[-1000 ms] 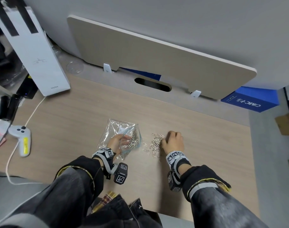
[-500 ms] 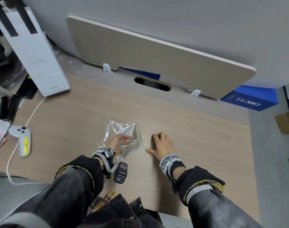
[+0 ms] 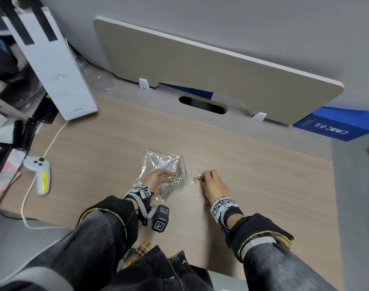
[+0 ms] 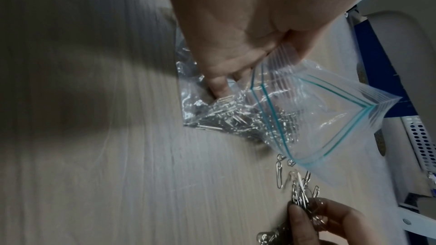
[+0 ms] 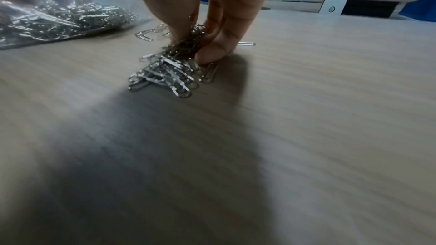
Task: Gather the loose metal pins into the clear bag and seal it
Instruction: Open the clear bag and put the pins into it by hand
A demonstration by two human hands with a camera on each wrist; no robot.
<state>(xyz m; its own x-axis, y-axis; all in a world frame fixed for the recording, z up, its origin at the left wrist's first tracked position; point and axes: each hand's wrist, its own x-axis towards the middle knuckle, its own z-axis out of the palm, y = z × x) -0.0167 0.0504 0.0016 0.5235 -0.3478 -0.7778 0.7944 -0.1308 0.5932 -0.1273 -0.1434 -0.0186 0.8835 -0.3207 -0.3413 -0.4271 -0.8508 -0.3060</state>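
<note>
The tall white box left of the beige board reads "neytea" near its bottom edge. The blue box under the board's right end carries white lettering, upside down, reading "CIMC".

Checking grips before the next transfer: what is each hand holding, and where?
Left hand holds the clear bag by its open zip edge. Right hand pinches a bunch of loose pins at its top.

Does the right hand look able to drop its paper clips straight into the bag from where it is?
Probably yes. The left hand holds the bag with its mouth gaping toward the right hand, which pinches paper clips just beside it; nothing lies between.
</note>
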